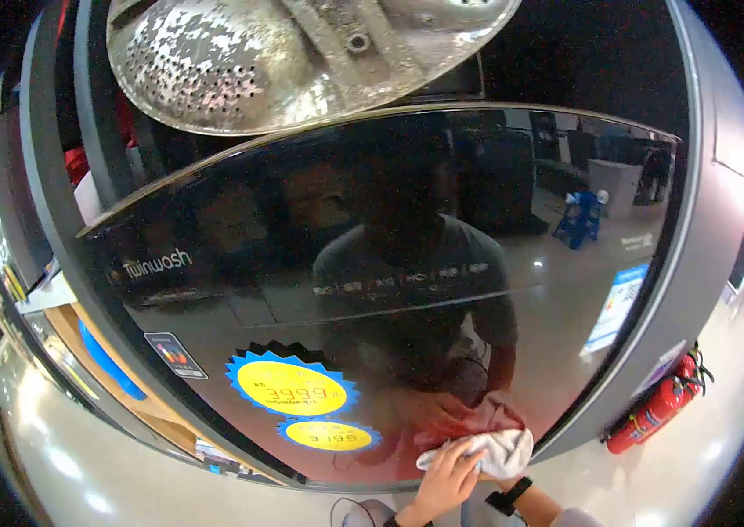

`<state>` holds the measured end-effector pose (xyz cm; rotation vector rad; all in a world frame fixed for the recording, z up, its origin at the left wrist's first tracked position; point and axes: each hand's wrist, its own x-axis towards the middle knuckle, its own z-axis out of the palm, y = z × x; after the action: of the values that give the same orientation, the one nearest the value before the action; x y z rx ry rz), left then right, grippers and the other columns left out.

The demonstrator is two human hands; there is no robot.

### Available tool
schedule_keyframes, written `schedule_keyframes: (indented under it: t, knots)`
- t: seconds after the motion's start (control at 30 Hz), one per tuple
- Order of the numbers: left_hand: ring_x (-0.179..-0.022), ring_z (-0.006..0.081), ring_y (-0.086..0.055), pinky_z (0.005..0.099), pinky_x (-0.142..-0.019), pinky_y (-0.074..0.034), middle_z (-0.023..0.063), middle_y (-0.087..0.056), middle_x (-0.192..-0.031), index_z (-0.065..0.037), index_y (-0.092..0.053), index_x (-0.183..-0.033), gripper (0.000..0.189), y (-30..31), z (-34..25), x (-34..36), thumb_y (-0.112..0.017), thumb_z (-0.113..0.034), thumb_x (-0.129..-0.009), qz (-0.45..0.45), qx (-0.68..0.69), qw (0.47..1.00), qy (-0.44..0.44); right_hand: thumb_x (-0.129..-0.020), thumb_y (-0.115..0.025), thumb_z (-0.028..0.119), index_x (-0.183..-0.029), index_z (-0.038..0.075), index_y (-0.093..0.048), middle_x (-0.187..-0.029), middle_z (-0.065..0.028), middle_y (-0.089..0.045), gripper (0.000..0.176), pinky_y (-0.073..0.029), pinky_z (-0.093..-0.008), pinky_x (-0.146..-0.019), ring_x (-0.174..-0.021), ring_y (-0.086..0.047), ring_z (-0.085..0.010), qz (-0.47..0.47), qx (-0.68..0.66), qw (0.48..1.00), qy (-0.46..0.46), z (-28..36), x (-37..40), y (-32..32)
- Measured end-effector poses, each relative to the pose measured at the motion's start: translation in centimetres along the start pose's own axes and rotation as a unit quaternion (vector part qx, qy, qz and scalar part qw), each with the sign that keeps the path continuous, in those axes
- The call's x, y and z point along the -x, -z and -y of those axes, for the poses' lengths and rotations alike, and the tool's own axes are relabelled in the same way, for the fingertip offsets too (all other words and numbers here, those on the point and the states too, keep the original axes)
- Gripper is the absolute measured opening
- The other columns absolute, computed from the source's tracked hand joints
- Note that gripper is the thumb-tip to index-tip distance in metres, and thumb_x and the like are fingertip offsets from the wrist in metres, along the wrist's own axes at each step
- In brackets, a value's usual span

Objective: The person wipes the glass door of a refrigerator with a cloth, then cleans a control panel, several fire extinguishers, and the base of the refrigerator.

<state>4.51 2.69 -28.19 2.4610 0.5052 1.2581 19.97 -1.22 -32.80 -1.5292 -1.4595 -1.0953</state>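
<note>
My left hand (447, 485) has its fingers bent over a crumpled whitish cloth (510, 446) and grips it. My right hand (507, 483) comes in under the same cloth beside it, with a black watch on the wrist; the cloth and my left hand hide its fingers. Both hands are at the near edge of a glossy dark appliance panel (442, 342) marked "Twinwash". The cloth lies against this panel, and its reflection shows in the surface. Yellow-and-blue price stickers (293, 388) are to the left of my hands.
A perforated, stained metal part (240, 70) lies beyond the panel's far edge. On the tiled floor at right stands a red fire extinguisher (653, 413). A white-and-blue label (620, 303) is on the panel's right side. At left is a wooden shelf (126, 378) with a blue item.
</note>
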Motion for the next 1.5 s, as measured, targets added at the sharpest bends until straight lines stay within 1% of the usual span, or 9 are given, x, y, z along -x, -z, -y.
schedule_keyframes:
  t: [0.13, 0.17, 0.33, 0.37, 0.47, 0.63, 0.73, 1.17, 1.5]
  knots:
    - [-0.111, 0.0402, -0.045, 0.0475, -0.094, -0.038, 0.0204, -0.042, -0.126, -0.009, -0.055, -0.117, 0.043, 3.0, -1.1, -2.8, -0.062, -0.023, -0.076, 0.025, -0.060, 0.996, -0.068, -0.073, -0.068, 0.040, -0.125, 0.005, -0.047, -0.124, -0.0114, -0.049, 0.065, -0.034, -0.0436, -0.100, -0.113, -0.049, -0.0272, 0.048, -0.077, 0.957, 0.277, -4.1, -2.2, 1.3]
    - [-0.111, 0.0402, -0.045, 0.0475, -0.094, -0.038, 0.0204, -0.042, -0.126, -0.009, -0.055, -0.117, 0.043, 3.4, -1.6, -3.5, -0.062, -0.023, -0.076, 0.030, -0.053, 0.995, -0.074, -0.070, -0.072, 0.035, -0.128, 0.015, -0.045, -0.128, -0.0180, -0.044, 0.066, -0.032, -0.0455, -0.102, -0.119, -0.045, -0.0308, 0.180, -0.343, 0.922, 0.003, -4.9, 0.7, -0.1]
    - [-0.118, 0.0424, -0.040, 0.0459, -0.095, -0.039, 0.0261, -0.034, -0.132, -0.004, -0.046, -0.123, 0.053, 4.1, -5.7, -8.7, -0.066, -0.019, -0.076, 0.013, 0.079, 0.992, -0.092, -0.079, -0.066, 0.027, -0.122, 0.007, -0.045, -0.130, -0.0204, -0.041, 0.052, -0.032, -0.0481, -0.102, -0.120, -0.040, -0.0400, -0.098, -0.224, 0.964, 0.105, -6.3, -8.9, 2.8]
    - [-0.119, 0.0416, -0.040, 0.0446, -0.094, -0.040, 0.0271, -0.031, -0.133, -0.006, -0.044, -0.125, 0.054, 4.6, -6.5, -9.8, -0.065, -0.019, -0.077, 0.022, 0.053, 0.989, -0.135, -0.081, -0.062, 0.035, -0.128, 0.009, -0.039, -0.130, -0.0192, -0.041, 0.058, -0.033, -0.0504, -0.100, -0.119, -0.041, -0.0394, -0.115, -0.468, 0.868, -0.123, -5.8, -9.1, 2.8]
    - [-0.117, 0.0403, -0.043, 0.0447, -0.094, -0.040, 0.0266, -0.033, -0.133, -0.008, -0.045, -0.125, 0.054, 5.6, -8.4, -12.6, -0.065, -0.018, -0.076, -0.004, 0.053, 0.972, -0.227, -0.081, -0.058, 0.043, -0.133, 0.005, -0.030, -0.134, -0.0181, -0.038, 0.071, -0.029, -0.0448, -0.105, -0.127, -0.034, -0.0296, -0.350, -0.653, 0.654, -0.152, -11.9, -7.8, -0.9]
    - [-0.121, 0.0412, -0.037, 0.0448, -0.101, -0.032, 0.0247, -0.035, -0.132, -0.005, -0.044, -0.126, 0.053, 4.5, -8.7, -14.9, -0.060, -0.017, -0.077, 0.000, 0.106, 0.983, -0.147, -0.079, -0.057, 0.030, -0.126, 0.006, -0.043, -0.137, -0.0203, -0.033, 0.055, -0.023, -0.0473, -0.106, -0.128, -0.032, -0.0334, -0.250, -0.222, 0.900, -0.280, -9.9, -19.2, 4.2]
    - [-0.119, 0.0396, -0.039, 0.0418, -0.101, -0.033, 0.0228, -0.033, -0.132, -0.006, -0.045, -0.126, 0.049, 2.5, -7.1, -13.9, -0.058, -0.012, -0.079, 0.023, 0.096, 0.993, -0.059, -0.075, -0.057, 0.024, -0.120, 0.012, -0.052, -0.137, -0.0235, -0.032, 0.047, -0.018, -0.0550, -0.104, -0.128, -0.028, -0.0420, -0.255, -0.060, 0.965, -0.035, -8.1, -22.1, 3.7]
    - [-0.084, 0.0325, -0.054, 0.0378, -0.073, -0.044, 0.0195, -0.054, -0.100, -0.003, -0.048, -0.107, 0.028, -12.5, 0.8, 5.9, -0.056, -0.012, -0.082, 0.113, 0.190, 0.947, 0.235, -0.070, -0.060, 0.007, -0.131, 0.011, -0.035, -0.138, -0.0275, -0.024, 0.066, -0.022, -0.0525, -0.103, -0.125, -0.026, -0.0476, 0.054, -0.158, 0.926, -0.338, -3.8, 13.2, -3.8]
    - [-0.094, 0.0323, -0.054, 0.0353, -0.079, -0.045, 0.0170, -0.051, -0.108, -0.004, -0.050, -0.120, 0.041, -2.3, -8.1, -6.7, -0.058, -0.011, -0.080, 0.108, 0.198, 0.972, 0.060, -0.079, -0.052, 0.007, -0.129, -0.001, -0.037, -0.134, -0.0257, -0.035, 0.053, -0.023, -0.0476, -0.104, -0.122, -0.035, -0.0409, -0.133, -0.286, 0.880, -0.355, -6.0, 0.3, 3.2]
